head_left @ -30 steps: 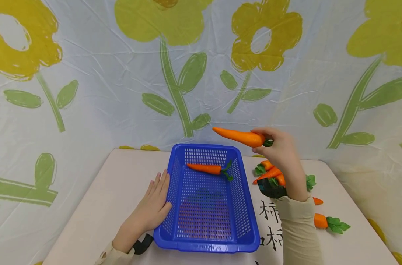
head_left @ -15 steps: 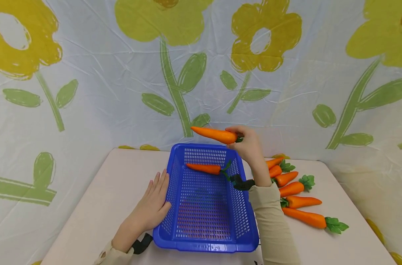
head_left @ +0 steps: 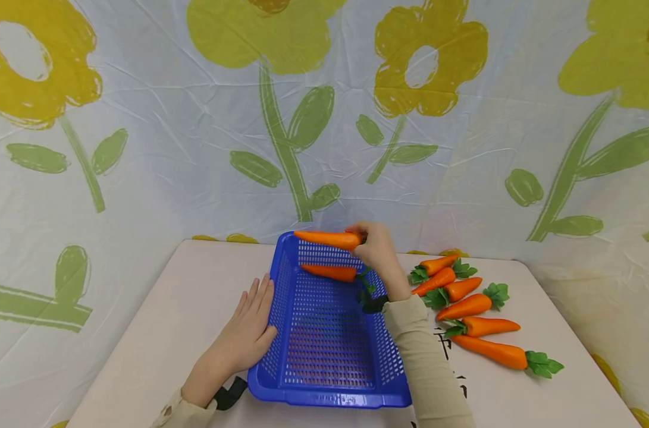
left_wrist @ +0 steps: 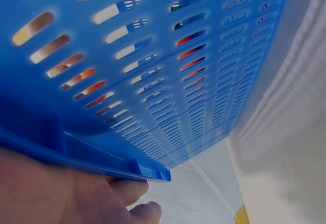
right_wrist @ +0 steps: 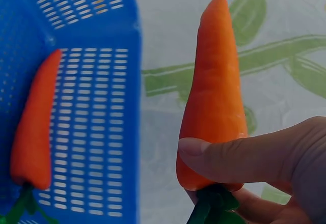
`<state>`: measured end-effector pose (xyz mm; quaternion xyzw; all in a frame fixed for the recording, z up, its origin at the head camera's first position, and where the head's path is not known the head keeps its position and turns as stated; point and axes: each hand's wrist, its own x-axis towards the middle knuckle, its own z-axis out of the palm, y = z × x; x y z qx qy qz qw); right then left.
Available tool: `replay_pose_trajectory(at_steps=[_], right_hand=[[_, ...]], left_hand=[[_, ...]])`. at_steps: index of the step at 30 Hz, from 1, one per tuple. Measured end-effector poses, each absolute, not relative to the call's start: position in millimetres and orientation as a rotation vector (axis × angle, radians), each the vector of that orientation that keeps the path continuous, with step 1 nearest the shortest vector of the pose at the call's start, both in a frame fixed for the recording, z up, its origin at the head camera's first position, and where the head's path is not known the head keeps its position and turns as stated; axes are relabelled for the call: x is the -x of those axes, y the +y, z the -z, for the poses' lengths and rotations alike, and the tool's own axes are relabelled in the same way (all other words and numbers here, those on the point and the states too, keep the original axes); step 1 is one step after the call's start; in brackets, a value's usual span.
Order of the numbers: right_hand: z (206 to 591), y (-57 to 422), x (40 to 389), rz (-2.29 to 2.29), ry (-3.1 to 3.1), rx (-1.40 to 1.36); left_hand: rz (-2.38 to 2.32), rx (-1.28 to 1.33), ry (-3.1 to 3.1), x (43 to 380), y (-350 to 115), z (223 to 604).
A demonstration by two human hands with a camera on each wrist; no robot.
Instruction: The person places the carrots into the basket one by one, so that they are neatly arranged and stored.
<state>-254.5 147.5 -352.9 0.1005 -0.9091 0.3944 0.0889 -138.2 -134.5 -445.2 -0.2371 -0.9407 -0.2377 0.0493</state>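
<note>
A carrot (right_wrist: 215, 96) with a green top is pinched near its leafy end by my right hand (head_left: 375, 245). In the head view the held carrot (head_left: 329, 239) points left and overlaps the far rim of the blue plastic basket (head_left: 324, 399). Inside the basket, near its far end, lies another carrot (head_left: 331, 272), its leaves partly behind the right wrist's black strap. My left hand (head_left: 246, 327) rests with straight fingers against the basket's left rim. The left wrist view shows the basket's slotted wall (left_wrist: 153, 76) close above that hand.
Several carrots (head_left: 469, 306) with green leaves lie in a loose row on the pale table (head_left: 158, 333) to the basket's right. Black written characters (head_left: 443, 345) show on the table beside the right sleeve. A flower-printed curtain (head_left: 169, 148) hangs behind the table.
My right hand has carried the carrot leftward from above the table's right side to over the basket's far end, then lowered it. The left hand and the basket have stayed put.
</note>
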Motion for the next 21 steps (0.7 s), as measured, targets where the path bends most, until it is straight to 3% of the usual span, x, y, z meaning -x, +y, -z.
replay_pose_trajectory(at_steps=[21], right_hand=[[404.1, 131.4, 259.3, -0.899, -3.172, -0.183]], left_hand=[[0.728, 0.716, -2.887, 138.2, -133.3, 443.4]])
